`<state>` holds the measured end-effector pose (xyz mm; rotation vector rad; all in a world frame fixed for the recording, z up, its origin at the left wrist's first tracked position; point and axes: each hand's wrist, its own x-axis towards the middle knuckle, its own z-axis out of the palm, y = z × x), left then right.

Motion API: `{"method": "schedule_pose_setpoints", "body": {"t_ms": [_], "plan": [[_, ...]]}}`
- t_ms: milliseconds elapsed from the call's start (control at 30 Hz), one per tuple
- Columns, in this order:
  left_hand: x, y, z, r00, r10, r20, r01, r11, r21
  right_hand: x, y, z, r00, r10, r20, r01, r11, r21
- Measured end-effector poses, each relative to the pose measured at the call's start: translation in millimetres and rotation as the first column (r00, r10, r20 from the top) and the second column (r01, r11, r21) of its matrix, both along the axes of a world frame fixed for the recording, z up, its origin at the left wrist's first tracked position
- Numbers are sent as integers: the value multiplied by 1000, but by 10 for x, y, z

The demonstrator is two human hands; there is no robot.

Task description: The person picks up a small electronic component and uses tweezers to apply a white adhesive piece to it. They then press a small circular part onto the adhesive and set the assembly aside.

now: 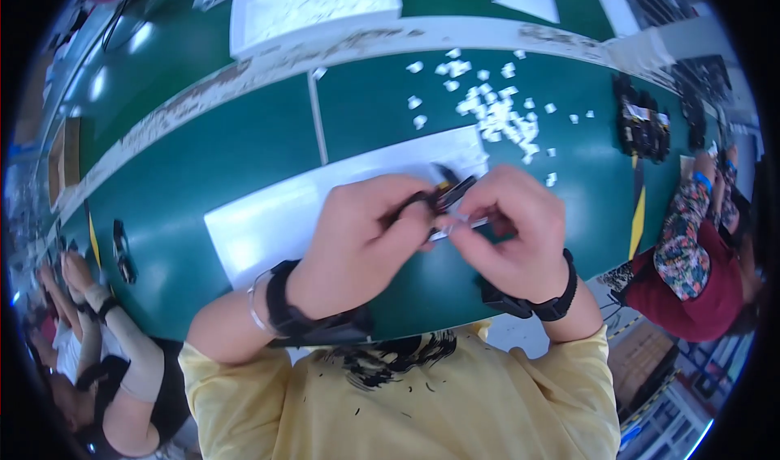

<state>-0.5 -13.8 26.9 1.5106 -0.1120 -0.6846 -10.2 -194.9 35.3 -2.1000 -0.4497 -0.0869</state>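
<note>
My left hand [366, 237] is closed around a small black part [457, 190] with a yellowish patch, which looks like a bundled cable, though its exact kind is unclear. Close against it, my right hand [520, 224] pinches a small whitish piece [481, 221] at the black part's near end. The fingertips of both hands nearly meet and partly hide what they hold. Beneath and behind the hands lies a white sheet [268, 224] on the green tabletop [179, 208]. Many small white pieces [500, 115] are scattered just beyond the right hand.
At the back stands a white tray [236, 34] of small white pieces, behind a worn pale ledge [195, 90]. Black bundled parts [642, 127] lie at the right, another black part [123, 251] at the left. People work at both sides, a maroon garment [691, 289] showing right.
</note>
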Motion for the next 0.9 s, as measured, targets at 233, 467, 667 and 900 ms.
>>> {"method": "schedule_pose_setpoints", "body": {"t_ms": [233,467,667,900], "plan": [[233,836,148,953,266,143,-288,944,161,138,-862,127,846,-438,306,520,804,-287],[-309,3439,-392,763,361,536,-646,420,637,386,-1877,28,764,-585,273,585,449,-675],[-754,3743,-413,777,-138,614,-604,-441,664,478,-1594,239,755,-479,449,655,505,-563],[-329,1088,282,861,236,451,-376,892,251,158,-449,394,891,14,455,191,896,-402]]}}
